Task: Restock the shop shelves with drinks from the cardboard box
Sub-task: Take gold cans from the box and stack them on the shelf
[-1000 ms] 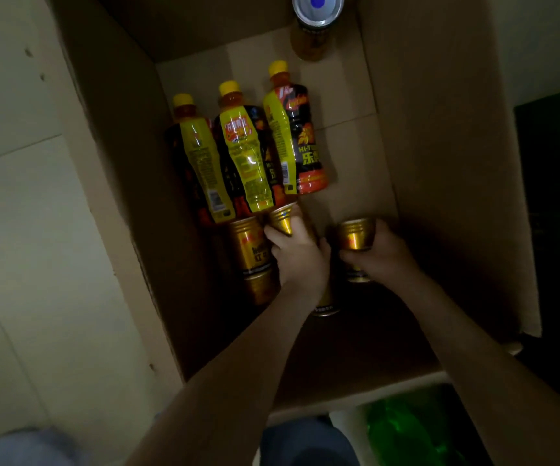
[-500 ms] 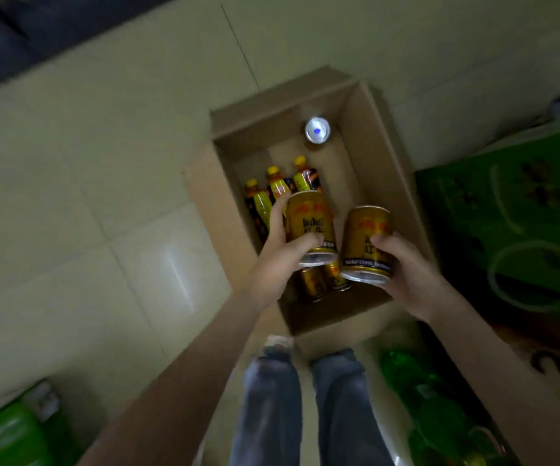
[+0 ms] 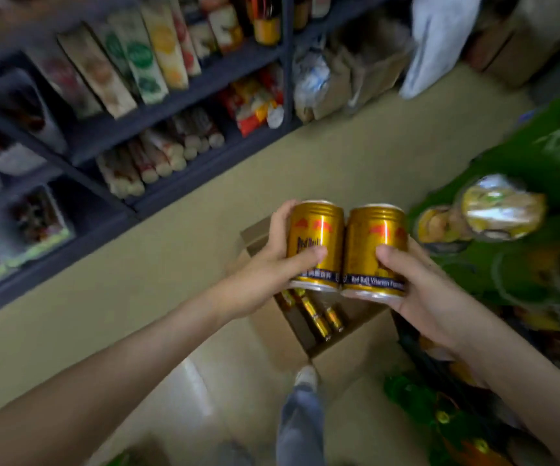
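Note:
My left hand (image 3: 273, 264) grips a gold Red Bull can (image 3: 315, 230), thumb across its front. My right hand (image 3: 420, 290) grips a second gold can (image 3: 378, 237). Both cans stand upright and touch side by side, held in the air above the open cardboard box (image 3: 346, 351) on the floor. Inside the box, below the cans, a few gold cans and bottles (image 3: 317, 314) still show; most of the box is hidden by my hands.
Dark shelves (image 3: 177, 92) with packets and cartons run along the upper left. A green display (image 3: 524, 210) with packaged goods stands at the right. Bags and boxes (image 3: 349, 79) sit at the far end of the aisle. My leg and shoe (image 3: 305, 378) are by the box.
Both hands lifted a can each out of the box and raised them. My view swung up from the box to the shelves and aisle.

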